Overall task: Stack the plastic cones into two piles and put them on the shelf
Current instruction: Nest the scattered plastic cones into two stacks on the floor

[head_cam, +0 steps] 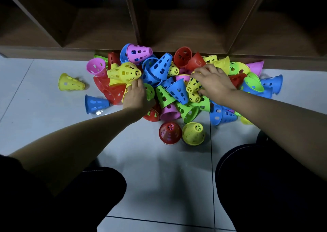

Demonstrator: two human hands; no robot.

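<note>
The cones (177,90) lie in a loose heap on the floor (53,125) against the foot of the shelf (185,28). In front of the shelf, the right grip (214,83) curls round a yellow cone (192,85), thumb beneath it. Further left along the shelf, the left grip (136,97) reaches into the heap with fingers bent; I cannot tell whether it holds anything. A red cone (169,133) stands upright, farther from the shelf.
</note>
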